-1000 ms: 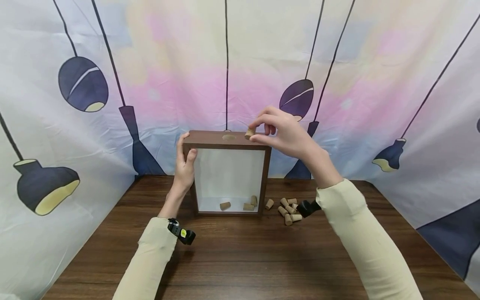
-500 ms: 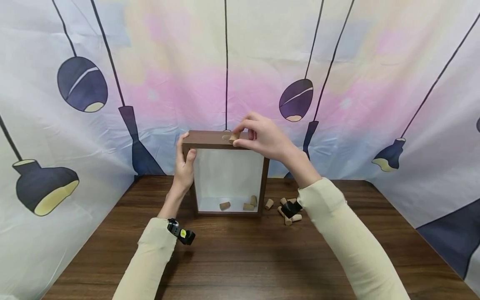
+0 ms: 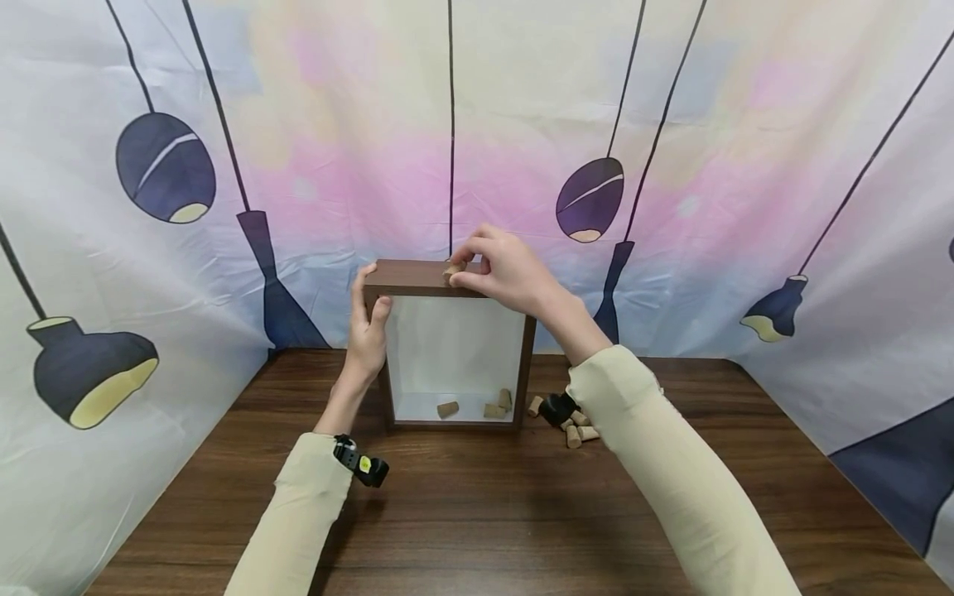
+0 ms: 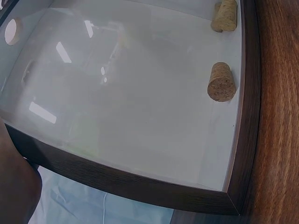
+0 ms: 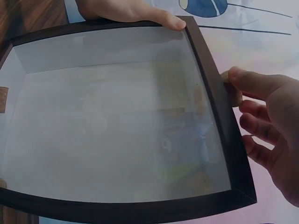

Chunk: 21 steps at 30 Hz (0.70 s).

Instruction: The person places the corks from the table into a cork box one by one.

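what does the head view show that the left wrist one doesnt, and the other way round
Only head: the right hand pinching a cork at the top of the wooden-framed box, and loose corks on the table beside it.

Only left wrist: the round hole in the box, plus bright streaks of light.

Both: the box, the table, at least part of the left hand, and corks inside.

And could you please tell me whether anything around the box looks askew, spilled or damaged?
Nothing stands out as damaged or askew: the box stands upright, gripped by the left hand, and the right hand pinches a cork at its top. The loose corks beside it, partly hidden, lie jumbled.
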Tool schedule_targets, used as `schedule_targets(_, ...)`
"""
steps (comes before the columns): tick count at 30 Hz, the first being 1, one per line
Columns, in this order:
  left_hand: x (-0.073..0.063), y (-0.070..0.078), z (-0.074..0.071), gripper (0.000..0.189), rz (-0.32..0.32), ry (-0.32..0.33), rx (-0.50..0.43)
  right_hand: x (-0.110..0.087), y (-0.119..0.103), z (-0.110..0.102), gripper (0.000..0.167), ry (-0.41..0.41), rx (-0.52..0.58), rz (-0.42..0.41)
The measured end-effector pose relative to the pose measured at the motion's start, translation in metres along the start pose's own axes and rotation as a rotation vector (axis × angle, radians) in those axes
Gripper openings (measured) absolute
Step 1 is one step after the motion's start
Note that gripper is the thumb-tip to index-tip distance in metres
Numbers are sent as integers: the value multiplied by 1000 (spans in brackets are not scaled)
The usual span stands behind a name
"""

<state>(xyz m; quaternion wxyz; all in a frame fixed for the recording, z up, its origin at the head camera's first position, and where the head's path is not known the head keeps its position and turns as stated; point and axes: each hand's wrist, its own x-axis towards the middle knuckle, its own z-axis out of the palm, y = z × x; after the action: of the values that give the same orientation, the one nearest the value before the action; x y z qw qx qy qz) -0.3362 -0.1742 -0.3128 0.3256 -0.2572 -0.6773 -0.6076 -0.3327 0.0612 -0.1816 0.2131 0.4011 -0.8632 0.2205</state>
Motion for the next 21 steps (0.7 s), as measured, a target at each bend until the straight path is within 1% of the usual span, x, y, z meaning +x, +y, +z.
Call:
schedule_targets(3,0,0,0,64,-3,-2,0,2,1,3,20,13,0,36)
schedule_targets(8,1,0,0,64,8,1,-1,5,2,9,21,30,-25,84)
schedule_targets(13,1,-1,1,62,8,6,5,6,3,12,21,27,-43,119)
schedule_targets(17,0,0,1,60,-4,8,2,5,3,12,24,17,-47,127)
schedule_targets(21,1,0,1,61,-2,12,-10,3,3,10,24,23,-20,107)
